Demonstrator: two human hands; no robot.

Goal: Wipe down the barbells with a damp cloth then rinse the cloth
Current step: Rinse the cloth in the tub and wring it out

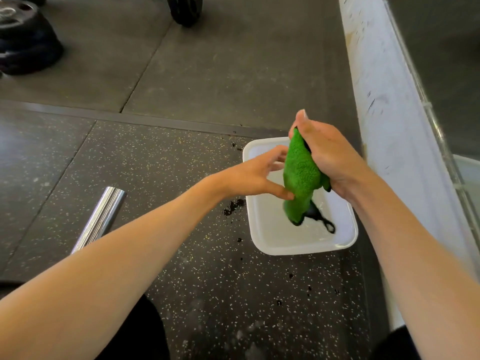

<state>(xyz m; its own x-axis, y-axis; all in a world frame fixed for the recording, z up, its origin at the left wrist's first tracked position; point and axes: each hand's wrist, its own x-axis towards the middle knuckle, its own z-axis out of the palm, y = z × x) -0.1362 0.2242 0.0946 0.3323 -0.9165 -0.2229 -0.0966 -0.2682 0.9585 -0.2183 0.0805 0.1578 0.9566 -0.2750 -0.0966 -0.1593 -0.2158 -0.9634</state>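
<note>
My right hand (327, 154) grips a bunched green cloth (301, 175) upright over a white rectangular tub (348, 237) holding a little water. The cloth's lower end and a black loop hang down into the tub. Just left of the cloth is my left hand (255, 175), fingers spread and relaxed, its thumb tip touching the cloth's side. The chrome end of a barbell (101, 216) lies on the speckled floor to the left, partly hidden under my left forearm.
Dark water drops (233, 207) spot the rubber floor around the tub. A white wall base (384, 105) runs along the right. Black weight plates (23, 37) are stacked at the far left and another plate (185, 9) stands at the top.
</note>
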